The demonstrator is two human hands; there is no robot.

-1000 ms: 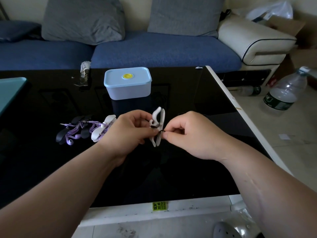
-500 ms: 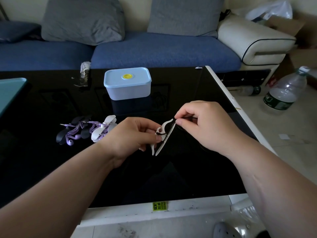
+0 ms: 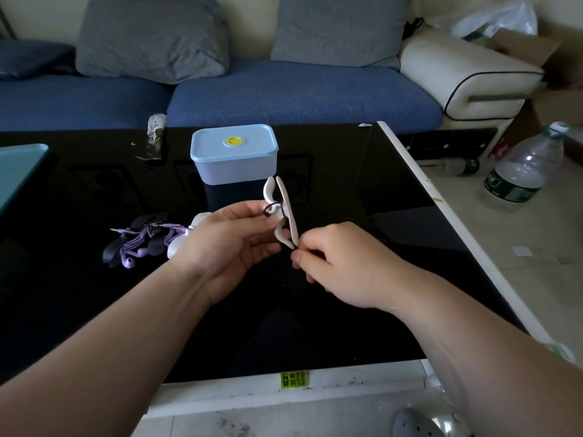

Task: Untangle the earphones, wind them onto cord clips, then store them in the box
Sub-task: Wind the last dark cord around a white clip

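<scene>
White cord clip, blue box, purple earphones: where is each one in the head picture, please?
white cord clip (image 3: 291, 222), head view, on its long right wing.
blue box (image 3: 235, 170), head view, on its front wall.
purple earphones (image 3: 127, 263), head view, on the nearest earbud.

A box sits toward the far edge of the table. Just before the box, the left hand holds a cord clip; the right hand, beside it, pinches its cord. Earphones lie front-left of the box, a sofa behind it, and a bottle on the floor to its right.
</scene>
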